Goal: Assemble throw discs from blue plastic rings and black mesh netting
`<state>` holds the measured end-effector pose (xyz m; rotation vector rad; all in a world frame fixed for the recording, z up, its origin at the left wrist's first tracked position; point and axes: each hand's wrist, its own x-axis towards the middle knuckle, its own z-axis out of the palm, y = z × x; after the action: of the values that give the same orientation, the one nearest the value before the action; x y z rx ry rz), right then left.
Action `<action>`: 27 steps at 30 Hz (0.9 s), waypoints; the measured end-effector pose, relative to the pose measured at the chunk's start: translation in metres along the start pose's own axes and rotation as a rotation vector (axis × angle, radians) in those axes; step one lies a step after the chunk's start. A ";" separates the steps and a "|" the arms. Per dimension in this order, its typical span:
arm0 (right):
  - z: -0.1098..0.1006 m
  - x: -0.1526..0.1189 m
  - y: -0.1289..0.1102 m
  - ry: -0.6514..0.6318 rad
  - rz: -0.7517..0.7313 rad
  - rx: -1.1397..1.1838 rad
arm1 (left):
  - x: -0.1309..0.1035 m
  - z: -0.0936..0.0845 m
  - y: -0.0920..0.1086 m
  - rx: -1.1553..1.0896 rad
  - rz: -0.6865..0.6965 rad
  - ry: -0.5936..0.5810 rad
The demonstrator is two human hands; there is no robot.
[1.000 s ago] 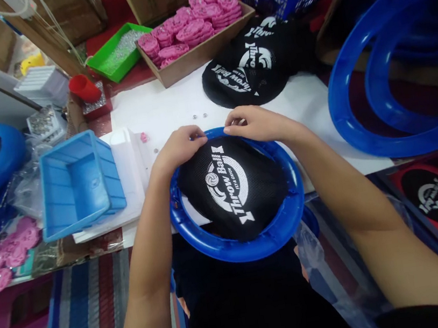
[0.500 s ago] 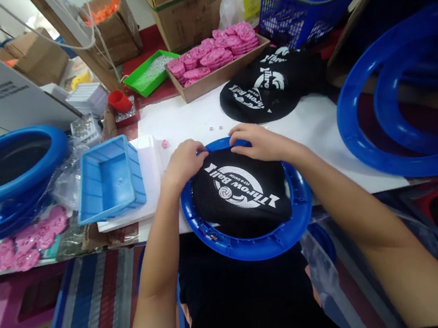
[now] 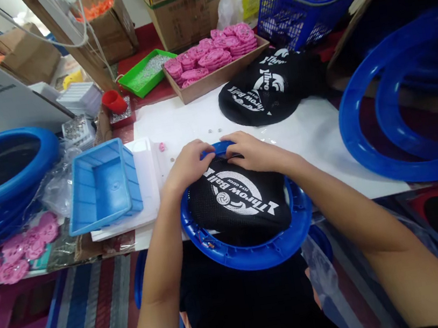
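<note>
A blue plastic ring [image 3: 252, 257] lies at the table's front edge, its near side reaching over it. Inside it rests a black mesh disc [image 3: 239, 193] with white "Throw Ball" print. At the ring's far rim, my left hand [image 3: 192, 162] has its fingers curled on the rim and the fabric edge. My right hand [image 3: 252, 151] grips the same far edge just to the right, fingers bent over the black fabric. The fingertips of both hands are close together. Small wires show in the ring's lower left part. More printed black discs [image 3: 258, 93] lie beyond the hands.
A light blue bin [image 3: 102, 186] stands left, near stacked blue rings [image 3: 2, 162] and pink pieces [image 3: 19, 249]. Behind are a green tray [image 3: 147, 73], a carton of pink pieces [image 3: 214, 58] and a blue basket [image 3: 306, 2]. Blue rings [image 3: 365, 159] lean at right.
My hands have moved closer together along the far rim, my left hand shifting right and my right hand slightly left. The view has shifted a little.
</note>
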<state>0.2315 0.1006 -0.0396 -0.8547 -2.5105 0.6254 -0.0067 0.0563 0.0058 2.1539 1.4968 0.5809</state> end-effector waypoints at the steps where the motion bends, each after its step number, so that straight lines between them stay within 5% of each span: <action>1: 0.000 0.001 0.000 -0.002 0.009 0.016 | 0.001 0.001 0.002 0.015 0.028 -0.004; 9: -0.021 -0.004 -0.018 0.095 -0.012 0.070 | 0.000 0.005 0.000 0.133 0.181 -0.032; 17: -0.024 -0.004 -0.023 0.198 0.144 0.153 | 0.008 0.004 0.000 -0.037 0.057 0.041; 27: -0.024 0.009 -0.011 0.188 0.275 0.284 | 0.056 -0.011 -0.012 -0.155 -0.070 -0.260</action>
<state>0.2323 0.1051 -0.0127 -1.1001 -2.0908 0.9191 -0.0039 0.1142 0.0124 1.9658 1.3349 0.3637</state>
